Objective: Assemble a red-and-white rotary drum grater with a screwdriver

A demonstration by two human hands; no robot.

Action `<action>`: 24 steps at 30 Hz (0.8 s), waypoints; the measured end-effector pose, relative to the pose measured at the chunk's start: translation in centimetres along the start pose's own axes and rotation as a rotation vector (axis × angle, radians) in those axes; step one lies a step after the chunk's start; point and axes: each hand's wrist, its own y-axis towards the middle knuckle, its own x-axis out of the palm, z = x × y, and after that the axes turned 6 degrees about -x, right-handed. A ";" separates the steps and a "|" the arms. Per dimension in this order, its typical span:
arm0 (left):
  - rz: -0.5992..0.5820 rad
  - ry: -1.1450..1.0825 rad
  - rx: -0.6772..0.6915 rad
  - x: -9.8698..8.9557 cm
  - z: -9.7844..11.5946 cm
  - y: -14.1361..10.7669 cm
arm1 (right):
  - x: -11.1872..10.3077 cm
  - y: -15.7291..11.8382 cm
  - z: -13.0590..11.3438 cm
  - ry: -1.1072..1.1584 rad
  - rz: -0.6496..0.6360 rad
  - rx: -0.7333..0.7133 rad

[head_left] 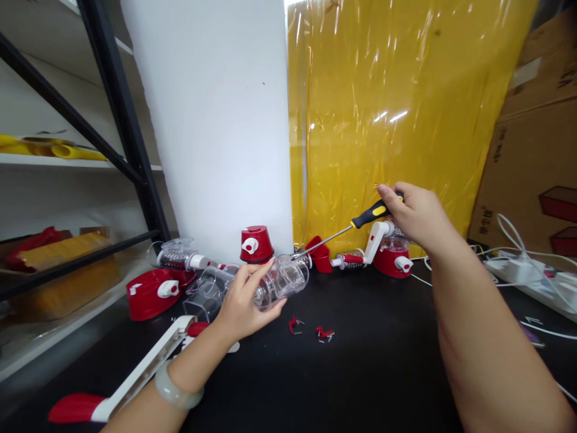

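Observation:
My left hand (247, 297) is wrapped round a clear plastic housing (283, 278), tilted with its round open end toward the right. In my right hand (412, 213) is a screwdriver (372, 213) with a black and yellow handle. Its metal shaft slopes down to the left, and the tip reaches the housing's open end; whether it touches a screw I cannot tell. On the table below lie two small red plastic parts (323, 332) with a few loose screws (297, 332) beside them. A white crank handle (144, 355) with a red grip lies by my left forearm.
Red grater bases (151, 294) and metal grater drums (354, 260) stand along the back of the black table (369, 373). A white power strip (536, 273) with cables is at the right. A black-framed shelf (130, 120) borders the left, and cardboard boxes (532, 144) the right.

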 end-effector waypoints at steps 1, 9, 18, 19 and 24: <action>0.007 -0.002 0.002 0.0 0.0 0.1 | -0.1 0.0 0.0 0.015 -0.016 -0.023; 0.035 -0.010 -0.010 0.1 0.0 0.1 | 0.0 -0.4 0.2 0.767 -0.159 -0.006; 0.006 -0.011 -0.009 0.2 -0.1 0.0 | -0.4 -0.3 0.1 0.094 -0.087 0.001; 0.004 -0.010 -0.012 0.2 -0.1 0.0 | -0.6 -0.4 0.0 0.212 -0.119 -0.014; -0.001 -0.001 -0.014 0.2 -0.1 -0.1 | -0.4 -0.6 -0.3 0.731 -0.192 -0.045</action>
